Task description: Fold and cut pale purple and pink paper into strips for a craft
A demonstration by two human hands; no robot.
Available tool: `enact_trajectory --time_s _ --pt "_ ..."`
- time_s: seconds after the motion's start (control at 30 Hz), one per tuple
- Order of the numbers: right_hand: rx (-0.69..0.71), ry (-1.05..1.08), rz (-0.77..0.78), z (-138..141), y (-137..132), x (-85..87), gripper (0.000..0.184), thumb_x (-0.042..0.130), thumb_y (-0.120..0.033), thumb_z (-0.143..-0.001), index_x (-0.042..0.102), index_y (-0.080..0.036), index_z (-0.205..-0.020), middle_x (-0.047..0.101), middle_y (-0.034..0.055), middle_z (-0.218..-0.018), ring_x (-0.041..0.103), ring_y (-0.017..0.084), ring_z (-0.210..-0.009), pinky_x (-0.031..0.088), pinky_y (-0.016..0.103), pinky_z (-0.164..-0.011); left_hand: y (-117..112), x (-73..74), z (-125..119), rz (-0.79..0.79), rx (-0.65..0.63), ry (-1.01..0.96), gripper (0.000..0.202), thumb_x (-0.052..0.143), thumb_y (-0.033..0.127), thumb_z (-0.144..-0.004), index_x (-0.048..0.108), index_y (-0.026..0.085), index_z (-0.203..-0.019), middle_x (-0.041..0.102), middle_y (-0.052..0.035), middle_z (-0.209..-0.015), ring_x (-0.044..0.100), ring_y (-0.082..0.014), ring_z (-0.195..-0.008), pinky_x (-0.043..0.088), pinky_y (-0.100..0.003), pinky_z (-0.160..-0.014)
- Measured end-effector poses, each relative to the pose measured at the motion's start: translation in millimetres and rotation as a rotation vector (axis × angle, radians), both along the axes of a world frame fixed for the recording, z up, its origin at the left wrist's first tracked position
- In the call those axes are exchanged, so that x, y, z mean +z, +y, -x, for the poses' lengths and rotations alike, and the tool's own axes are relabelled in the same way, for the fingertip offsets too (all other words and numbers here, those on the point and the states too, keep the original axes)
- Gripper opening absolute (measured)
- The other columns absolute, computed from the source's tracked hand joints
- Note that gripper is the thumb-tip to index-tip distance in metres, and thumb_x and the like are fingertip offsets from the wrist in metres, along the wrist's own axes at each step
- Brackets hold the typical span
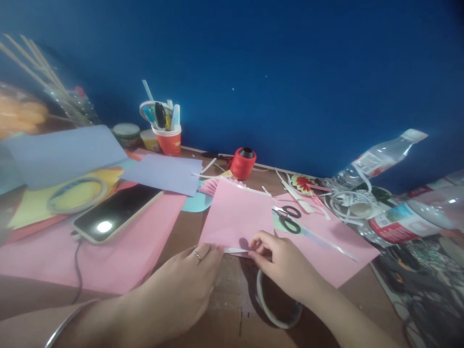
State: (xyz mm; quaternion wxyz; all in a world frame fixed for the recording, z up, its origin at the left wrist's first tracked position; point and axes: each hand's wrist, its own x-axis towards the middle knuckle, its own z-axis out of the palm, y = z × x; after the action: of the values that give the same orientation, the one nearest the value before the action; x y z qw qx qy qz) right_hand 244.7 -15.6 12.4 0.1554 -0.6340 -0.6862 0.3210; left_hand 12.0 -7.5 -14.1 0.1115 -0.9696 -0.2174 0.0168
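Note:
A pink sheet of paper (237,212) lies in front of me, with a white strip of tape (236,250) along its near edge and another pale strip along its far edge. My left hand (194,278), a ring on one finger, is closed at the near left corner of the sheet, its fingers together on the paper and the thumb hidden. At the right end of the near strip, my right hand (273,256) is closed in a pinch. Just below my right hand lies a roll of tape (277,309), partly covered by the wrist.
Black-handled scissors (290,223) rest on another pink sheet (326,263) at right. Plastic bottles (384,159) lean behind it. A red spool (243,164) and a pen cup (169,140) stand near the blue wall. At left are a phone (116,212) and coloured papers (65,154).

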Motion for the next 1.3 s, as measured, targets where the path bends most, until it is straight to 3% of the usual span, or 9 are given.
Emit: enact_trajectory --time_s 0.2,0.33,0.5,0.67,0.8,0.97,1.1,1.3 --pt "-0.102 0.153 0.136 -8.2 1.7 -1.6 0.004 0.065 -0.027 -0.074 0.064 -0.024 -0.077 0.069 -0.0025 -0.076 0.062 0.016 -0.073 0.041 0.025 -0.065 0.5 2.6 -0.3 0.013 0.013 0.005 0.033 0.046 0.030 -0.087 0.067 0.014 -0.107 0.058 -0.0148 -0.119 0.050 -0.0286 -0.107 0.042 -0.038 -0.082" --pt "-0.089 0.125 0.140 -12.4 1.4 2.9 0.012 0.056 -0.027 -0.082 0.063 -0.024 -0.073 0.068 -0.0033 -0.075 0.061 0.016 -0.073 0.040 0.027 -0.066 -0.7 5.3 0.3 -0.010 0.111 -0.067 0.029 0.047 0.029 -0.087 0.069 0.019 -0.102 0.064 -0.0094 -0.109 0.055 -0.0244 -0.095 0.043 -0.034 -0.074" --pt "-0.079 0.079 0.121 -13.9 2.3 11.8 0.012 0.056 -0.025 -0.081 0.066 -0.025 -0.075 0.069 -0.0039 -0.078 0.062 0.016 -0.076 0.041 0.027 -0.068 -1.9 3.8 2.8 -0.157 0.056 -0.155 0.035 0.055 0.037 -0.081 0.069 0.016 -0.106 0.064 -0.0102 -0.113 0.052 -0.0263 -0.100 0.035 -0.037 -0.088" --pt "0.061 -0.046 0.028 -16.3 1.5 23.4 0.016 0.057 -0.021 -0.083 0.070 -0.028 -0.077 0.070 -0.0038 -0.083 0.063 0.016 -0.077 0.043 0.026 -0.070 -1.8 -0.2 5.3 -0.165 -0.016 -0.095 0.044 0.053 0.041 -0.081 0.066 0.015 -0.113 0.061 -0.0114 -0.120 0.048 -0.0277 -0.109 0.029 -0.039 -0.096" --pt "0.166 -0.135 -0.040 -25.1 -0.2 30.5 0.024 0.053 -0.019 -0.086 0.071 -0.033 -0.092 0.067 -0.0032 -0.090 0.063 0.014 -0.079 0.045 0.025 -0.070 -4.8 -3.6 5.1 -0.146 0.001 -0.108 0.041 0.053 0.039 -0.080 0.067 0.015 -0.111 0.059 -0.0120 -0.122 0.046 -0.0282 -0.112 0.029 -0.040 -0.097" --pt "0.384 -0.311 -0.101 -32.4 -1.2 32.3 0.038 0.048 -0.011 -0.085 0.068 -0.037 -0.105 0.064 -0.0013 -0.084 0.061 0.013 -0.066 0.042 0.025 -0.057 -6.2 -5.7 5.2 -0.133 0.052 -0.149 0.043 0.055 0.039 -0.078 0.065 0.016 -0.113 0.060 -0.0102 -0.121 0.046 -0.0280 -0.110 0.029 -0.040 -0.095" --pt "0.461 -0.483 -0.120 -33.8 -4.3 26.2 0.051 0.051 -0.003 -0.074 0.063 -0.035 -0.112 0.066 0.0004 -0.088 0.057 0.014 -0.056 0.036 0.028 -0.048 -3.8 -4.1 5.8 -0.139 -0.005 -0.145 0.041 0.052 0.039 -0.081 0.066 0.014 -0.110 0.060 -0.0115 -0.118 0.048 -0.0277 -0.107 0.030 -0.039 -0.092" --pt "0.475 -0.566 -0.134 -33.1 -5.7 21.4 0.041 0.053 -0.005 -0.074 0.066 -0.036 -0.098 0.064 -0.0023 -0.075 0.056 0.015 -0.053 0.028 0.031 -0.046 -5.4 -4.4 3.5 -0.110 0.077 -0.153 0.045 0.057 0.033 -0.074 0.064 0.013 -0.114 0.061 -0.0115 -0.118 0.049 -0.0285 -0.105 0.032 -0.039 -0.090"
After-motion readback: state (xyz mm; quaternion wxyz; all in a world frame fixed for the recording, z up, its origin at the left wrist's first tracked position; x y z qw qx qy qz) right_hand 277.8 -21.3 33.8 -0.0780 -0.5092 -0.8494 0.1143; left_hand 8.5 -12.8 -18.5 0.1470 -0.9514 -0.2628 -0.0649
